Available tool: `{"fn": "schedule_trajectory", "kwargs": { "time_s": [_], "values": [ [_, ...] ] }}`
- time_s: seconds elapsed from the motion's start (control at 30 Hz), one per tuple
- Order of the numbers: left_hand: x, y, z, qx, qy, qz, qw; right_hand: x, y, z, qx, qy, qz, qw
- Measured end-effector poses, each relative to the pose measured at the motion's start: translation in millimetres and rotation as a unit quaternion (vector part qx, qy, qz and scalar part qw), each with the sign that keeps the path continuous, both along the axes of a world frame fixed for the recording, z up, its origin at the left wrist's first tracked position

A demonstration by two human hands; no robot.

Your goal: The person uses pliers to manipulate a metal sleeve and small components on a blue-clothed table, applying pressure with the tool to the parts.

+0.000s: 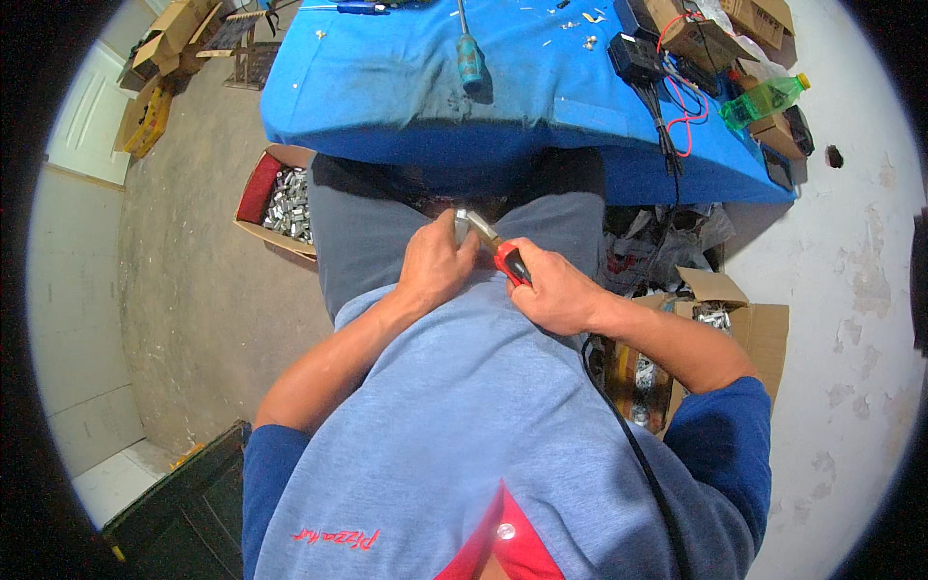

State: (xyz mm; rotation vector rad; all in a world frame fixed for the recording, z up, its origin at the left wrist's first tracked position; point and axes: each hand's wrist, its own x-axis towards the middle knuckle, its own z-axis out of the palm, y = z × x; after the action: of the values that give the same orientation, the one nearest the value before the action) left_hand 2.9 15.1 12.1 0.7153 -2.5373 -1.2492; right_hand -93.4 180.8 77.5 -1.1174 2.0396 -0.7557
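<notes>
Blue-covered table [387, 92] ahead, right hand [558, 290] curls around red-handled tool [507, 258].

From far away I look through the left camera of a head-worn pair, a wide fisheye which faces steeply down. The left hand [437, 261] and the right hand [555, 292] are near the middle of its view. Closer to the lens than these hands is the shirt [416, 406]. Beyond them is the blue-covered table [387, 87]; the floor [193, 290] lies left of the left hand, the wall [831, 338] right of the right hand.
</notes>
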Motion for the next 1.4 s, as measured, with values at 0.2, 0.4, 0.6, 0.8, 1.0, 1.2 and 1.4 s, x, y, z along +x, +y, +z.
{"fn": "schedule_trajectory", "kwargs": {
  "time_s": [0.2, 0.4, 0.6, 0.8, 1.0, 1.2, 1.4],
  "values": [
    [0.8, 0.2, -6.3, 0.079, 0.058, -0.001, 0.995, -10.9, 3.8, 6.1, 0.032, -0.084, 0.018, 0.996],
    [0.1, 1.5, -2.8, 0.119, 0.018, -0.035, 0.992, -41.7, 9.5, 17.8, 0.066, -0.156, 0.090, 0.981],
    [0.0, -1.2, -13.2, 0.141, 0.023, -0.092, 0.985, -58.7, 7.4, 26.9, 0.136, -0.170, 0.132, 0.967],
    [0.5, -1.9, -15.5, 0.161, 0.007, -0.108, 0.981, -61.0, 8.5, 25.2, 0.131, -0.137, 0.139, 0.972],
    [-0.2, -3.3, -10.7, 0.177, 0.003, -0.115, 0.978, -67.5, 10.7, 26.1, 0.144, -0.268, 0.119, 0.945],
    [0.2, -3.7, -9.2, 0.171, -0.016, -0.105, 0.980, -62.1, 8.3, 37.6, 0.170, -0.400, 0.033, 0.900],
    [0.1, -1.9, -8.7, 0.123, 0.010, -0.104, 0.987, -64.2, 8.3, 38.4, 0.166, -0.473, -0.007, 0.865]
  ]
}}
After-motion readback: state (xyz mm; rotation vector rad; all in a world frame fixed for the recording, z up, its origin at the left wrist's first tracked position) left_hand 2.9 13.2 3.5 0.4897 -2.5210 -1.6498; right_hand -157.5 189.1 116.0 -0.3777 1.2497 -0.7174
